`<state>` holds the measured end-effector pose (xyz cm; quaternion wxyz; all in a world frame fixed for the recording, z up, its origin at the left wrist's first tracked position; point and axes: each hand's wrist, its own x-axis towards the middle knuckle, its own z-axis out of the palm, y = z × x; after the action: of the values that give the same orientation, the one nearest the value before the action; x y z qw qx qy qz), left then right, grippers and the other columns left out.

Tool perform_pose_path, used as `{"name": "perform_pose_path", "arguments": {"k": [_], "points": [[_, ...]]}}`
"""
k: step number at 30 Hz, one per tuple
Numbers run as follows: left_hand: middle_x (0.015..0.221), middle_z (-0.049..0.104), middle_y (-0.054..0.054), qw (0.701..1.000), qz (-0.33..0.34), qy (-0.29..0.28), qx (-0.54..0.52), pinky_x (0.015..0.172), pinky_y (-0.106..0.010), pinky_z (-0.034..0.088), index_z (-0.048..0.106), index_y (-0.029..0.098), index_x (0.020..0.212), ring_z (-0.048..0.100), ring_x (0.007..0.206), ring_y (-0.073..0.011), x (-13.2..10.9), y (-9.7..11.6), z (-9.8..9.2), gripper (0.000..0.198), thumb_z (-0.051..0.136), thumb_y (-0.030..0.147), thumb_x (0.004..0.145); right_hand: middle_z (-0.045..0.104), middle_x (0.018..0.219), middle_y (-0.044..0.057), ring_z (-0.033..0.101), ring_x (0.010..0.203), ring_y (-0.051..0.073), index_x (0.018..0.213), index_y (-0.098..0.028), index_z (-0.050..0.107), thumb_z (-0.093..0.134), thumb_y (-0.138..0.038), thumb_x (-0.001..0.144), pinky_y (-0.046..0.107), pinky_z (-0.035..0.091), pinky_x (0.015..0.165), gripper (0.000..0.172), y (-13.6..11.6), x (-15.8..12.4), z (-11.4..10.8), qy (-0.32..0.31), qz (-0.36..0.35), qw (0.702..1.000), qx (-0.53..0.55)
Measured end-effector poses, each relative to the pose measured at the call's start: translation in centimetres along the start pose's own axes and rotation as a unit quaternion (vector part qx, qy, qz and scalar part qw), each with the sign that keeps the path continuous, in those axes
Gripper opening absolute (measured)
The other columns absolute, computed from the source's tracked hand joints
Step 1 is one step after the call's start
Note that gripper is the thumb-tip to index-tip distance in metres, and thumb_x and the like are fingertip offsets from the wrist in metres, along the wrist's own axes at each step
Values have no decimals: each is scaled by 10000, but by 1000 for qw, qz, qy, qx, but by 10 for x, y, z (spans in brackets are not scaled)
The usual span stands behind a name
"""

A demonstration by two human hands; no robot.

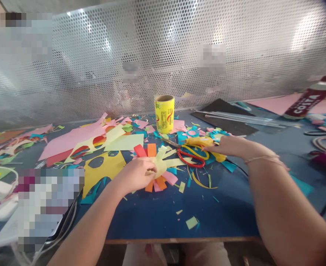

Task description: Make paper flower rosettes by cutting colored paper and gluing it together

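In the head view, my left hand [141, 173] has its fingers curled on a paper flower [161, 161] made of red, orange, pink and pale green loops and strips. My right hand [232, 146] reaches over the scraps, its fingers closed on a yellow glue gun [198, 142], which lies low over the table with a dark cord trailing behind. Just below the glue gun are scissors with red handles [192, 159]. My right fingertips are partly hidden.
A yellow tape-roll tube [165, 115] stands behind the flower. Cut yellow paper [104, 168] and pink sheets [71, 140] lie left. A device with cables [49, 210] sits front left. Clear glue sticks [235, 117], black card [235, 127] and a Costa bottle [309, 99] are right. Behind rises a perforated metal screen [96, 74].
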<state>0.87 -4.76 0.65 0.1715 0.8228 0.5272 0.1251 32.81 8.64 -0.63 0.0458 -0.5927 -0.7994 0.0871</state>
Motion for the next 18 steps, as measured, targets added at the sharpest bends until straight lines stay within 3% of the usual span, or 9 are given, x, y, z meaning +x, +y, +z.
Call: {"name": "perform_pose_path", "arguments": {"k": [3,7,13,18], "points": [[896,644,-16,999,21,-25,33,700,-256,435,664,218,798,593,777,-149,0,0,4,209,468,144,792,589,606,120,572,617,255,639,-186,643,550,-675,689,368,413,567,500,-8,3,8,-69,74,994,-47],[859,619,-23,996,24,-17,82,671,-265,434,626,203,762,589,793,-162,2,2,10,193,452,127,793,612,638,105,588,624,244,654,-185,664,600,-620,666,358,422,585,440,-16,6,12,-86,69,992,-55],[1128,571,-73,993,49,32,104,867,-332,446,569,221,1129,549,1019,-201,5,10,20,296,435,214,865,636,707,146,623,687,277,650,-149,670,597,-446,729,363,420,616,315,-26,-1,4,-102,92,991,-8],[983,601,-69,985,92,5,145,896,-349,432,637,205,1005,545,984,-198,7,14,22,280,383,183,888,654,827,170,621,815,289,777,-130,697,533,-374,788,348,411,663,294,-37,-6,-1,-94,88,992,-8]]}}
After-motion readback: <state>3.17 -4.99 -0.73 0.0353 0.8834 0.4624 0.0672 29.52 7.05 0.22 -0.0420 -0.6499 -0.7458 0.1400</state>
